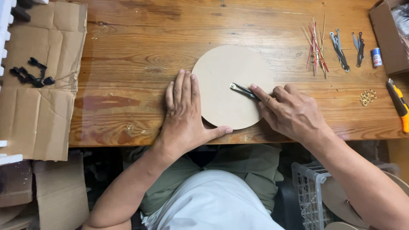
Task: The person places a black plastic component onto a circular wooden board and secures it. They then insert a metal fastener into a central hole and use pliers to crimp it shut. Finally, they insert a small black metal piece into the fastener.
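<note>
Round tan disc [226, 91] lies flat on the wooden table [128, 42], close to the near edge at mid-length. Left hand [184, 115] rests palm down at the disc's left rim, fingers together and flat, thumb hooked under the near rim; it grips nothing, seemingly just pinning the disc so it cannot slide. Right hand [289, 111] comes in from the right, fingers closed on a thin dark metal clock hand [243, 89], forefinger pressing along it, ringed end set at the disc's centre, apparently to line it up there. Toward the far right corner: a bundle of thin red and pale sticks [316, 47], more dark metal hands [341, 49], a small blue-capped tube [376, 57]. Brass rings [368, 97] and a yellow utility knife [398, 104] sit by the right edge. Cardboard sheet [38, 81] with small black parts [32, 73] covers the left end.
</note>
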